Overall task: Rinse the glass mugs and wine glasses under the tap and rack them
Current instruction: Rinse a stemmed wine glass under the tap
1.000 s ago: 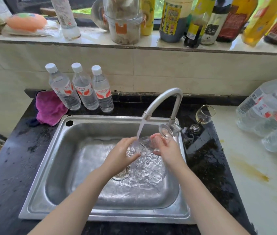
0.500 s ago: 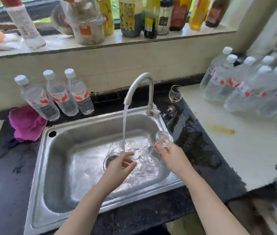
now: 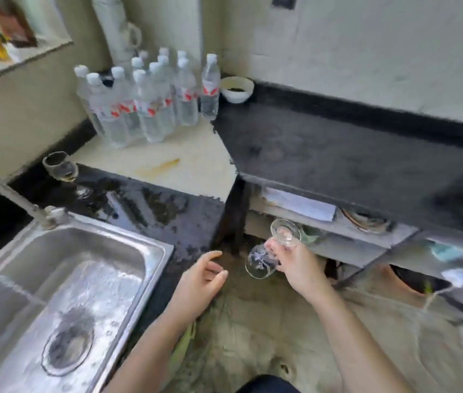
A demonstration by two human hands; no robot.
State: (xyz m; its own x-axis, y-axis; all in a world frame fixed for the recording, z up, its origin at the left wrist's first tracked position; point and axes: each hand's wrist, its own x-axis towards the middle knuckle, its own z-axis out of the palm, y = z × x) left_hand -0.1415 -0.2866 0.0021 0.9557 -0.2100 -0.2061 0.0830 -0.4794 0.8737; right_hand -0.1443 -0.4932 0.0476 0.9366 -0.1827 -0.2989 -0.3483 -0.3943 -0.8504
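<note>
Clear glass, inverted: the right hand [image 3: 295,260] pinches a wine glass [image 3: 270,251] by its stem — foot up, bowl down — out past the worktop's [image 3: 167,205] front edge, over the floor. Left hand [image 3: 200,279] hovers beside it, fingers loosely spread, holding nothing. Another wine glass [image 3: 62,171] stands at the worktop's back edge, behind the tap [image 3: 17,199]. Water bottles [image 3: 145,100] carry red-and-white labels — text unreadable.

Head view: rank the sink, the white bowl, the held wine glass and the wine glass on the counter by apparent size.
1. sink, by far the largest
2. held wine glass; nearer the camera, so unsure
3. wine glass on the counter and white bowl look alike
</note>
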